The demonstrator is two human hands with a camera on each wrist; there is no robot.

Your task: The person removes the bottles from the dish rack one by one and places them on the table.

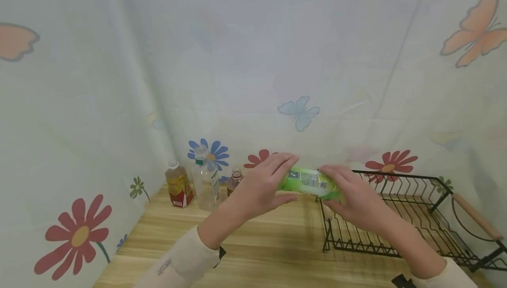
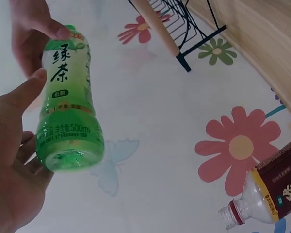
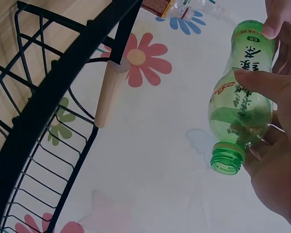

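Note:
A green plastic tea bottle (image 1: 306, 181) is held sideways between both hands, above the wooden table. The left hand (image 1: 257, 186) grips it near the base, thumb on one side and fingers on the other. At the neck end, the right hand (image 1: 358, 195) holds the bottle, its thumb lying along the label in the right wrist view. The bottle's mouth (image 3: 227, 160) is uncapped. Chinese characters and "500mL" show on the bottle (image 2: 68, 107) in the left wrist view.
Behind the left hand stand a bottle with a red and yellow label (image 1: 179, 186), a tall clear bottle (image 1: 206, 182) and a dark-labelled bottle (image 1: 234, 179). A black wire rack (image 1: 380, 248) with wooden handles (image 1: 477, 215) stands at right. A flowered curtain (image 1: 245, 59) hangs behind the table (image 1: 261, 252).

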